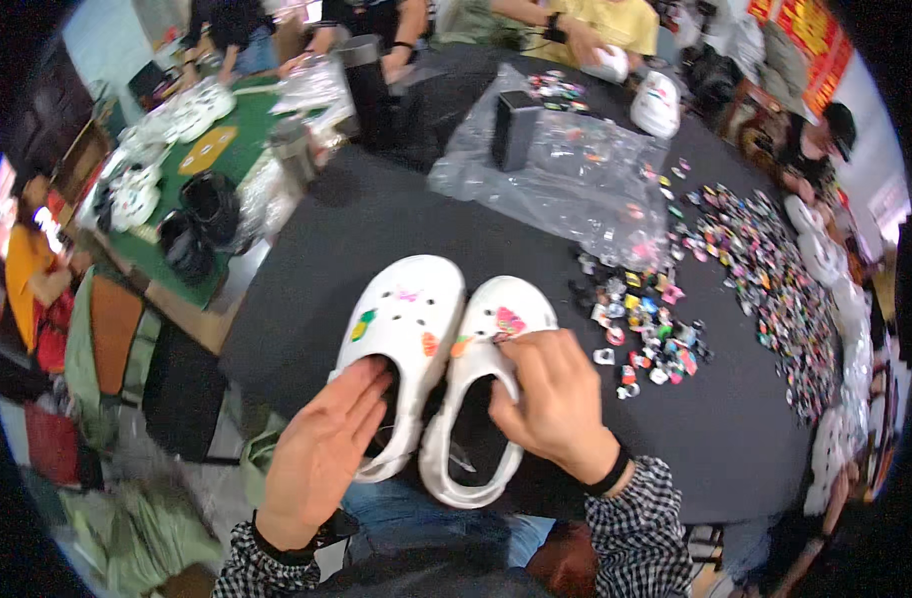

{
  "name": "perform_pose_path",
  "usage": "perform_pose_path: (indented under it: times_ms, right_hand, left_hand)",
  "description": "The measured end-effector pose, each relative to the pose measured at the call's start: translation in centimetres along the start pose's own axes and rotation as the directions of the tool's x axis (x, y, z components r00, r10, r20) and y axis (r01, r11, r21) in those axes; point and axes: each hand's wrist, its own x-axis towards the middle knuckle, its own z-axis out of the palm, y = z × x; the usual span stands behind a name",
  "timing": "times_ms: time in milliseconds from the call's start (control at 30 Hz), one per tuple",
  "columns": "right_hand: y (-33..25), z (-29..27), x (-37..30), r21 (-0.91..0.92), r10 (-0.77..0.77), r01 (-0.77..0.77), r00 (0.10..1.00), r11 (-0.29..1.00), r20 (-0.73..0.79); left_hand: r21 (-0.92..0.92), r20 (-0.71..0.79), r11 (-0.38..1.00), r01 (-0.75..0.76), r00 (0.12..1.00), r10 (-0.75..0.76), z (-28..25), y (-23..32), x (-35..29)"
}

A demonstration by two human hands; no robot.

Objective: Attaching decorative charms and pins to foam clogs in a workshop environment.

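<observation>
Two white clogs stand side by side on the black-covered table before me, toes pointing away. On the left clog (pixel 413 289) are a pink charm, a green-and-yellow charm and an orange one, among open holes. The right clog (pixel 498 299) bears a red-pink charm and an orange one. My left hand (pixel 326 429) lies along the left clog's opening, its fingers stretched out and their tips at the inner edge. With fingers on the upper and thumb inside the opening, my right hand (pixel 556 394) grips the right clog. Whether a charm is under those fingertips is hidden.
Loose charms (pixel 655 329) lie to the right, beside a larger charm heap (pixel 765 289). Beyond, a clear plastic sheet (pixel 576 159) carries a black box (pixel 516 130). Another white clog (pixel 656 105) stands far right. Several people work around; a green table (pixel 202 159) holds more shoes.
</observation>
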Motion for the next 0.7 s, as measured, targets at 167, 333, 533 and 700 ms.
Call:
perform_pose_path:
  times_ms: [167,333,533,700]
  right_hand:
    - [0.4,0.1,-0.2,0.022,-0.01,0.01,1.0,1.0,-0.016]
    - [1.5,-0.6,-0.2,0.167,0.038,-0.033,0.999,0.985,-0.023]
    - [7.7,-2.9,-0.2,0.107,0.362,-0.349,0.92,0.931,-0.15]
    - [11.7,-2.4,-1.6,0.006,0.535,-0.536,0.844,0.844,0.021]
  left_hand:
    - [-0.074,0.055,0.996,0.042,0.998,-0.038,0.2,-1.4,2.8]
    - [-0.095,0.04,0.993,0.064,0.997,-0.06,0.1,-1.8,4.3]
    - [-0.109,0.041,0.99,0.09,0.995,-0.086,-1.1,-2.2,4.3]
    - [-0.126,0.007,0.984,0.128,0.992,-0.128,-3.1,-2.5,4.2]
